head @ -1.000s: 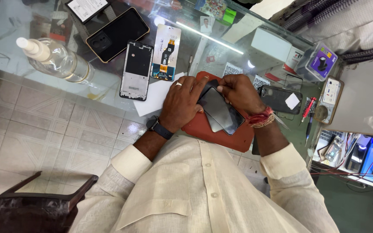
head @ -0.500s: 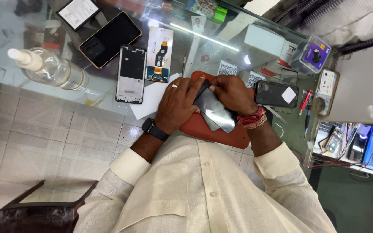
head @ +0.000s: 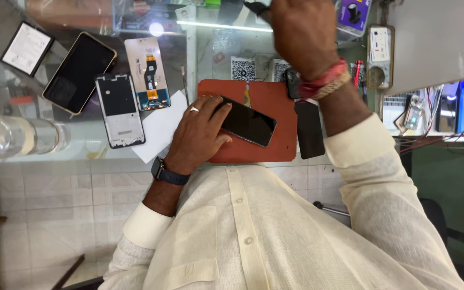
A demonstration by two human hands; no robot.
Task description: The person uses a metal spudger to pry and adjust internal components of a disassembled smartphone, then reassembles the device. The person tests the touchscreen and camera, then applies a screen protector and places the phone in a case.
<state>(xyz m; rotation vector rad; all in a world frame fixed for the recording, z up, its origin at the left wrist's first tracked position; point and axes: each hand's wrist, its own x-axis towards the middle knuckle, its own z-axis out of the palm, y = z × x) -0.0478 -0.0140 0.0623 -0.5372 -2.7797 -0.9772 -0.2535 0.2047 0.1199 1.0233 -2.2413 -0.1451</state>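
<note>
On the red mat (head: 275,145), the left hand (head: 200,131) pins the black smartphone (head: 247,121) flat, fingers spread. Right hand (head: 302,32) is up, closed round a small dark tool (head: 256,7). Best kept pressed so it can't skid.

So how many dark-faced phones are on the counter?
3: one phone on the red mat under the left hand; a gold-edged phone at left; a dark slab at the mat's right edge. The right arm may hide others.
</note>
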